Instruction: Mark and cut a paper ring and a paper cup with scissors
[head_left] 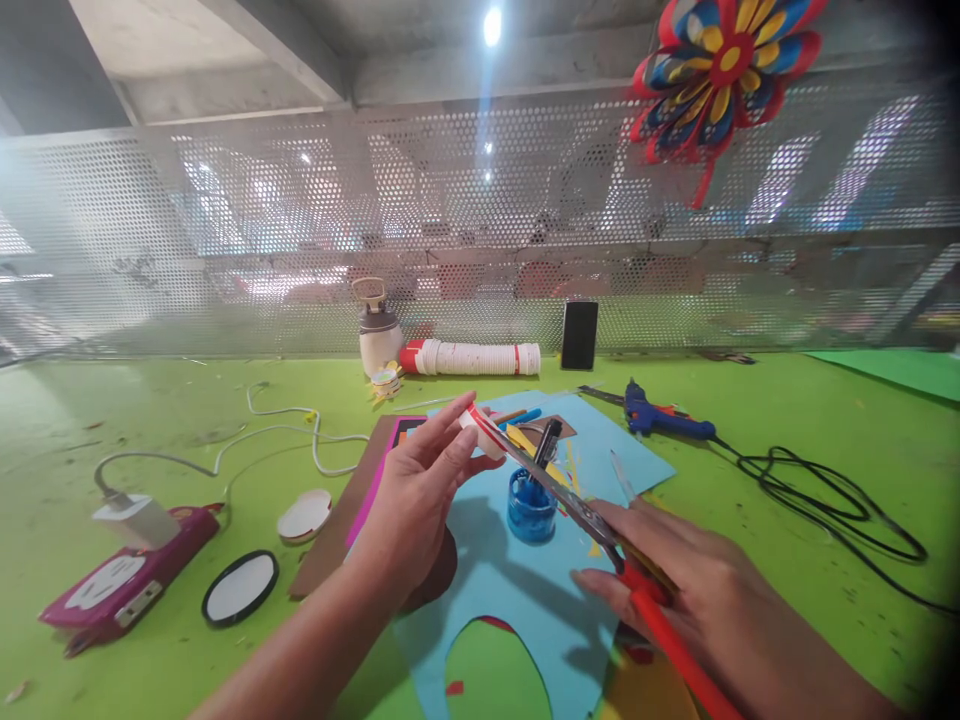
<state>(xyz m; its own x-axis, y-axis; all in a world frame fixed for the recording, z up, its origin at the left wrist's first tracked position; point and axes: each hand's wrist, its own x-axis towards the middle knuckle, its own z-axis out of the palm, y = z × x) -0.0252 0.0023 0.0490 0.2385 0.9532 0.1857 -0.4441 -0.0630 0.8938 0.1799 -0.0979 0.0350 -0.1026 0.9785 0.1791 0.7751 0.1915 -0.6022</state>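
The left hand [424, 480] is raised over the green table [150, 420], its thumb and fingers pinching a small white piece with a red edge [480, 432]. The right hand [697, 590] is closed around the red handles of a pair of scissors [570, 500], whose blades slant up and left so that the tips meet the pinched piece. Both hands hover above a light blue paper sheet [525, 600] with a rounded cut-out at its near edge, where the green shows through.

Just under the blades stands a small blue pot [531, 510] with a dark pen [546, 442] leaning near it. A brown card [337, 520] and a pink sheet poke out from the blue sheet's left edge.

To the left, well apart from the hands, lie a white round lid [304, 515], a black-rimmed disc [240, 588] and a magenta device [124, 585] with a white charger and cord. To the right, a blue glue gun [664, 418] trails a black cable [832, 500] in loops across open table. Along the far edge, against the perforated metal screen, stand a white bottle [377, 335], a lying stack of paper cups [472, 357] and a black phone [580, 335]. A paper flower [720, 70] hangs at upper right.
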